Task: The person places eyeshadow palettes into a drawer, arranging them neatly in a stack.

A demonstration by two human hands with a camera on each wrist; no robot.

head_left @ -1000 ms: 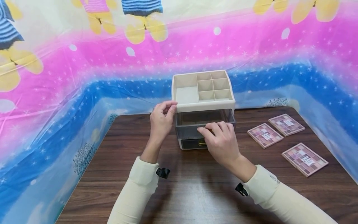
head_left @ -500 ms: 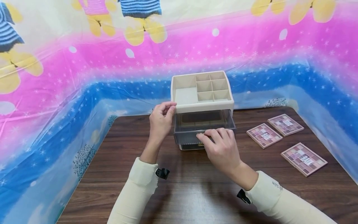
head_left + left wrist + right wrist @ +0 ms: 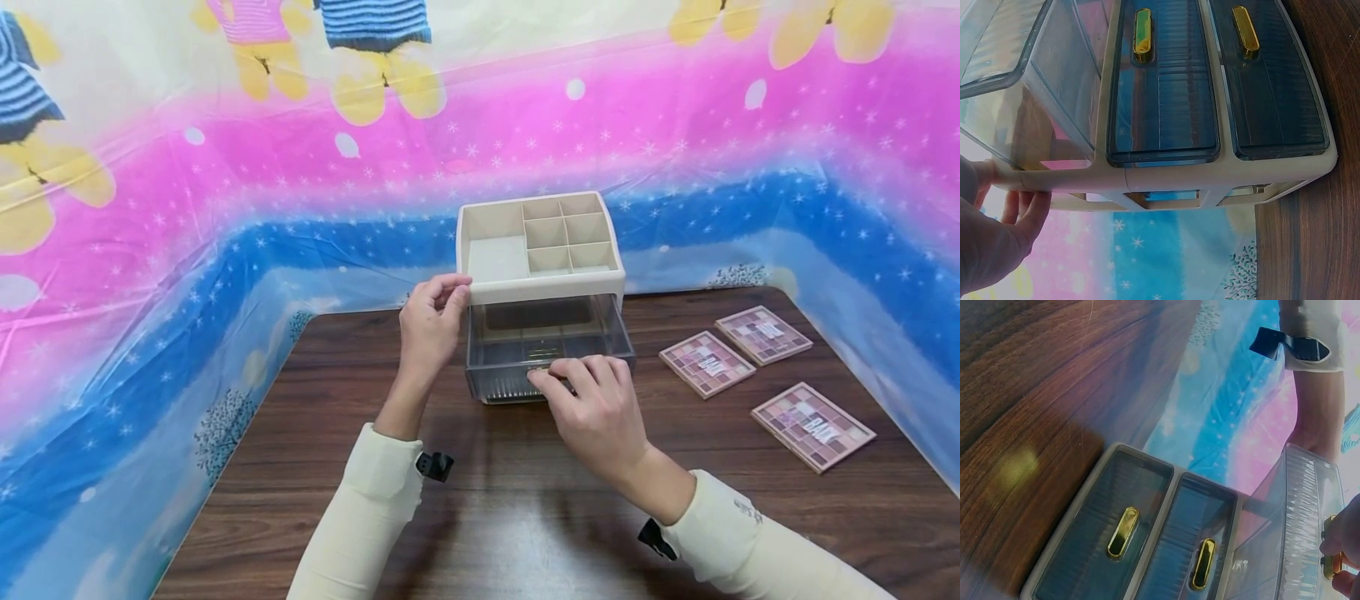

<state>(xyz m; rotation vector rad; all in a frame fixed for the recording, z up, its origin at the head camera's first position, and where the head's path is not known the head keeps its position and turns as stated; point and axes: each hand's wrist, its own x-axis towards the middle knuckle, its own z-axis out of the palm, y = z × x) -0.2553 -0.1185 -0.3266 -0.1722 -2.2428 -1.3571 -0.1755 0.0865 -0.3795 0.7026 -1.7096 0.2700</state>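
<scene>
A cream drawer organizer (image 3: pixel 540 290) stands at the back of the table, with a divided open tray on top. Its clear top drawer (image 3: pixel 491 385) sticks out toward me. With my right hand (image 3: pixel 596 408) I pinch that drawer's gold handle (image 3: pixel 1327 569), as the right wrist view shows. My left hand (image 3: pixel 431 321) grips the organizer's upper left edge; in the left wrist view its fingers wrap the cream side frame. Two lower drawers, the middle one (image 3: pixel 1169 106) and the bottom one (image 3: pixel 1279 100), are pushed in, each with a gold handle.
Three pinkish makeup palettes, a near one (image 3: pixel 813 427), a middle one (image 3: pixel 707 364) and a far one (image 3: pixel 763 335), lie on the brown wooden table (image 3: pixel 300 467) to the right. A patterned cloth (image 3: pixel 337 183) hangs behind the table.
My right hand has drawn the top drawer farther out toward me, so it now covers the lower drawers in the head view. The left hand has kept its hold on the organizer.
</scene>
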